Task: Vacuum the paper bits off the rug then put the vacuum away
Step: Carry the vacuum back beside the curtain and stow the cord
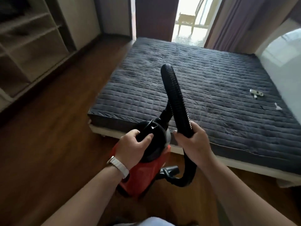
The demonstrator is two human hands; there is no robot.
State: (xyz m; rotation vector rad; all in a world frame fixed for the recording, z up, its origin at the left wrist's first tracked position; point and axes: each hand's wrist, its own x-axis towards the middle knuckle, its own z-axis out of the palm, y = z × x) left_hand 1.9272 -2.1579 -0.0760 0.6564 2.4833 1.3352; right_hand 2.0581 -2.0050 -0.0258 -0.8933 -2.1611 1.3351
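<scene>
Head view, all places taken from the rug.
Rug (203,75): dark grey, quilted in rows, spread on a wood floor (48,128).
Paper bits (256,93): white scraps on the rug's right side, near its right edge, with a second scrap just nearer the camera. Not yet picked up.
Vacuum (146,170): red body with a black top, just off the rug's near edge, over the floor. Cannot tell if it rests on the floor or hangs.
Hose (175,98): black and ribbed, arching up over the rug's near part, then looping down off the near edge.
Nozzle (169,172): black, low beside the vacuum, off the rug.
Left hand (132,144): fingers curled round the black handle on top of the vacuum, thumb pressed on its side. Watch (118,166) on the wrist.
Right hand (193,139): fingers wrapped tight round the hose, thumb across it.
Step in hand: likely carrying the machine toward the scraps.
How to do it well: set the body down by the rug's right side so the hose reaches without dragging. Slide the right-hand grip toward the nozzle, then run it slowly along the quilt rows so the scraps lift rather than scatter.
Beyond the rug: shelving (29,46) to the left; chair (187,18) and curtain (236,22) past the far edge.
Writing: no brand or label can be read; the picture is soft.
</scene>
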